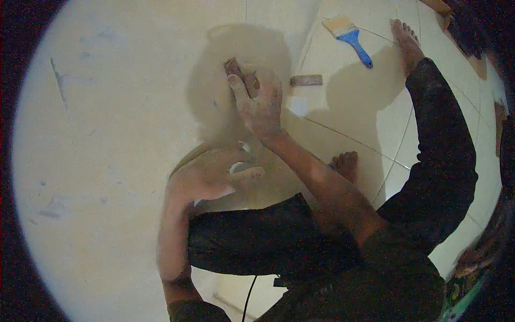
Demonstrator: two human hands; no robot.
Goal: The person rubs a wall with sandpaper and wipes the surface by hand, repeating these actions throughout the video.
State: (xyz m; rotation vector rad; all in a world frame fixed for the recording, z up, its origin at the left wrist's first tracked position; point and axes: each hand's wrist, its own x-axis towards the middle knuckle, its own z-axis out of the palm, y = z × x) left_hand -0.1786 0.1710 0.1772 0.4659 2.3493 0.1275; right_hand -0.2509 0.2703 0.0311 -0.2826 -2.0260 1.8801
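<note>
Against the pale, smooth surface, my right hand [260, 102] is closed around a small brown sanding block [234, 67], its thumb laid along the near side. A shadow of my head and arm falls over that spot. Lower down, my left hand [214, 169] rests by the same surface, above my dark-clothed leg. Its thumb sticks out to the right, apart from the curved fingers, and nothing shows in its grasp.
A flat brown strip [306, 80] and a small white square [299, 105] lie right of my right hand. Farther up on the tiled floor [370, 126] is a paintbrush [350, 40] with a blue handle. My bare feet [407, 43] are on the tiles; a black cable [249, 298] hangs below.
</note>
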